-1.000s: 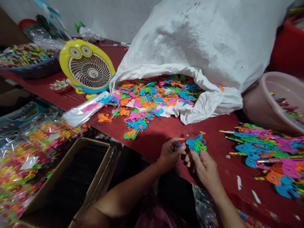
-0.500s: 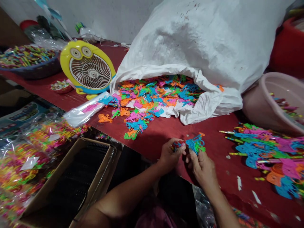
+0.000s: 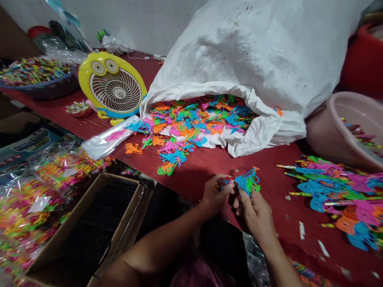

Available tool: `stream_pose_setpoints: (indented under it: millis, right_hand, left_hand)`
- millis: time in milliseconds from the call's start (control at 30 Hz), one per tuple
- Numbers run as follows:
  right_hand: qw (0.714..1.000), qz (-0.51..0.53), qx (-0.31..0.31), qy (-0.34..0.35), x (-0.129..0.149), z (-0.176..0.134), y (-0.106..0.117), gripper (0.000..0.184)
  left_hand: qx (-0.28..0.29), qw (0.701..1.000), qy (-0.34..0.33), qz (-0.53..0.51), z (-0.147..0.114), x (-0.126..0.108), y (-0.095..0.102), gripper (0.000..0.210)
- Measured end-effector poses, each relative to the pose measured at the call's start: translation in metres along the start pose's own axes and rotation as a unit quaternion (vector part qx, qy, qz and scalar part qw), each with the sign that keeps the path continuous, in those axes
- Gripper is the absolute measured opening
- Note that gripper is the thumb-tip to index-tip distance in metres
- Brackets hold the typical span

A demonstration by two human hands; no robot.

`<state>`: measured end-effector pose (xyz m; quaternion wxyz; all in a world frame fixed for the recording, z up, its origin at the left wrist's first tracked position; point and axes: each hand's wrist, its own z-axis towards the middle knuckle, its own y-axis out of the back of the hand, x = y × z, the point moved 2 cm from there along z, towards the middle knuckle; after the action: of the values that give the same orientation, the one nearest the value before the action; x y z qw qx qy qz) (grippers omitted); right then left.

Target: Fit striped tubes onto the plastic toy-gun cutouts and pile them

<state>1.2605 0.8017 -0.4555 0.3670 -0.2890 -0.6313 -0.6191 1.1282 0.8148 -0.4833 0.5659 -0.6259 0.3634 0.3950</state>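
My left hand (image 3: 213, 196) is closed around a small shiny red multicoloured bundle (image 3: 224, 182); its exact kind is mostly hidden by the fingers. Close beside it, my right hand (image 3: 257, 210) pinches a few flat plastic pieces (image 3: 245, 182), blue and green with an orange tip. The fingertips of both hands nearly meet above the table's front edge. Behind them, similar colourful plastic pieces (image 3: 176, 137) spill from the mouth of a large white sack (image 3: 251, 52). To the right lie rows of such pieces fitted on striped sticks (image 3: 326, 187).
A yellow fan (image 3: 119, 93) stands left of the sack on the red table (image 3: 200, 175). Below left is a cardboard box (image 3: 89, 223) with dark contents, beside bagged colourful pieces (image 3: 26, 203). A pink tub (image 3: 332, 123) stands right, a blue basin (image 3: 44, 87) far left.
The view has shifted very slightly. Both hands stay nearly in place, and the plastic pieces in the right hand have tilted a little.
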Motion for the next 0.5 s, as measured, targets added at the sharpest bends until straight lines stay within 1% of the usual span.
stream_pose_setpoints:
  millis: [100,233,367,500]
  right_hand:
    - [0.999,-0.03,-0.007,0.023,0.003,0.0,0.0,0.033]
    - [0.999,-0.035,-0.001,0.018,0.002,0.004,0.002,0.035]
    - [0.999,-0.008,0.031,0.0,0.002,0.008,0.006,0.039]
    - [0.996,0.044,0.064,-0.032,0.005,0.008,0.002,0.041]
  left_hand:
    - [0.003,1.0,-0.004,0.003,0.0,0.001,0.0,0.024]
    - [0.009,0.999,-0.032,0.035,0.0,0.005,0.001,0.019]
    - [0.019,0.994,-0.072,0.082,-0.001,0.009,0.002,0.015]
    - [0.022,0.989,-0.06,0.13,-0.003,0.012,0.0,0.018]
